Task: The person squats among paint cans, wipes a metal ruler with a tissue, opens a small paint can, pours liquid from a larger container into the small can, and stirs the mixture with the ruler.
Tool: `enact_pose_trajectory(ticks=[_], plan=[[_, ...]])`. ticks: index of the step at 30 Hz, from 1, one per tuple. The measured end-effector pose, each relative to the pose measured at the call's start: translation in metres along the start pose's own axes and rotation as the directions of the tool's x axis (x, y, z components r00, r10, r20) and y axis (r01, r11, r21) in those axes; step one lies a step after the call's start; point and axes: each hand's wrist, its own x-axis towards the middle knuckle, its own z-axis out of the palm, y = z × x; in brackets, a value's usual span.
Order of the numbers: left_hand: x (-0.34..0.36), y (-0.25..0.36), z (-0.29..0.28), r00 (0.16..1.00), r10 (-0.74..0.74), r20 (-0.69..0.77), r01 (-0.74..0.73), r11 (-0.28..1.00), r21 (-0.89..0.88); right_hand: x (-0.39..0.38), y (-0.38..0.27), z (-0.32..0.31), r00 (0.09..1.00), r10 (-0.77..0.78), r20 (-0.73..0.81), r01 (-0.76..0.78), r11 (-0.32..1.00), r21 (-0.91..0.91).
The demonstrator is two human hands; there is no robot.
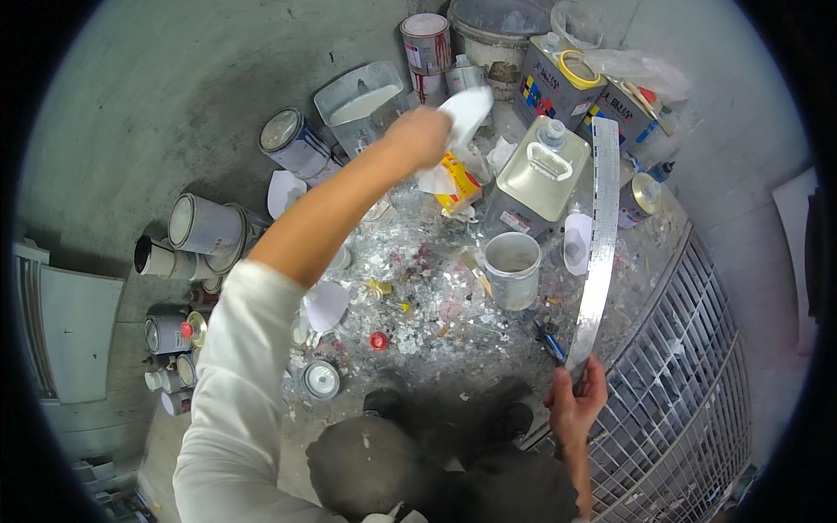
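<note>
My left hand point(420, 139) is closed round a white piece of paper point(469, 112), slightly smeared by motion, so I cannot tell whether it is a tissue. It is held above a yellow-and-red carton point(459, 183) with white tissue around it. My right hand point(578, 399) grips the lower end of a long metal ruler point(598, 253) with its fingers. The ruler points away from me, passing to the right of a square metal can point(542, 170) with a white handle. A grey mixing cup point(513, 266) stands to the ruler's left.
Paint cans point(283, 132) and tins line the left and back, beside a clear tub point(359, 100) and a large bucket point(501, 44). Scraps, a red cap point(378, 341) and a round lid point(322, 380) lie on the paint-stained floor point(418, 227). A metal grate point(671, 375) is at right.
</note>
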Motion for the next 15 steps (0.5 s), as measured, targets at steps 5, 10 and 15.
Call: enact_pose_trajectory(ticks=[5,10,15], plan=[[0.072,-0.010,0.051,0.994,-0.028,-0.103,0.009,0.983,-0.182,0.001,0.003,-0.003,1.000,0.015,0.025,-0.016,0.999,0.042],[0.014,-0.043,0.148,0.909,0.358,-0.212,-0.219,0.846,0.487,0.009,0.001,-0.004,0.998,0.066,-0.004,-0.065,0.992,0.104],[0.034,-0.055,0.117,0.966,0.221,-0.136,-0.169,0.934,0.316,0.014,-0.002,-0.002,0.997,0.073,-0.025,-0.071,0.995,0.065]])
